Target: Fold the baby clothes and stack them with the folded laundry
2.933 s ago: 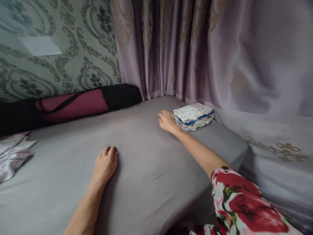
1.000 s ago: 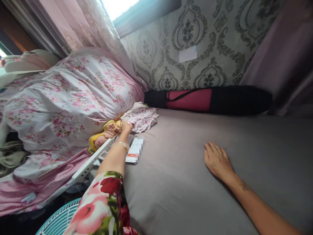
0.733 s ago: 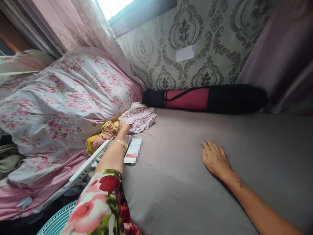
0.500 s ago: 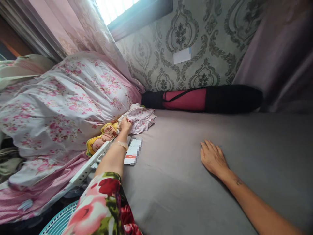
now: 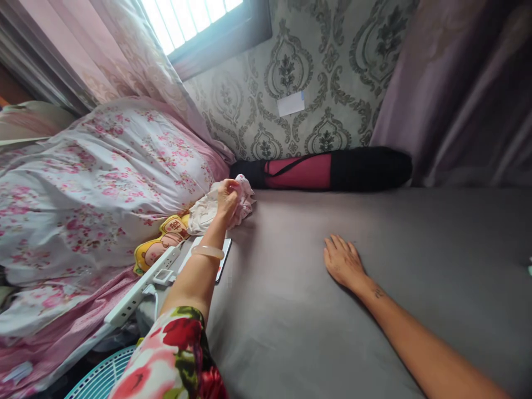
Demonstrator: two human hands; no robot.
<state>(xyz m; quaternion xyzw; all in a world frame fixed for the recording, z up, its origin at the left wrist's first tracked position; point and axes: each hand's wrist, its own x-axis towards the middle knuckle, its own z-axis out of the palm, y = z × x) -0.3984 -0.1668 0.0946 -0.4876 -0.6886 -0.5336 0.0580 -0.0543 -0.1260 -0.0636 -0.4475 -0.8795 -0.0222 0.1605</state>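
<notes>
My left hand [image 5: 227, 198] is closed on a crumpled white cloth garment with small pink prints [image 5: 203, 213], gathering part of it up at the far left of the bed. The garment's exact kind does not show. Just below it, a tablet or large phone [image 5: 225, 260] lies flat, partly hidden by my left forearm. My right hand [image 5: 343, 261] rests palm down on the grey sheet [image 5: 282, 310], fingers stretched out, holding nothing.
A white power strip [image 5: 141, 288] with plugs and a yellow cartoon cushion [image 5: 158, 252] lie left of my forearm. Floral bedding [image 5: 103, 183] is heaped behind them. A long black and red bag [image 5: 299, 170] lies along the wall. A blue slatted basket [image 5: 103, 377] stands below.
My left hand has shifted slightly up and right, lifting and folding the garment over into a tighter bunch. The view has swung right. My right hand still lies on the sheet.
</notes>
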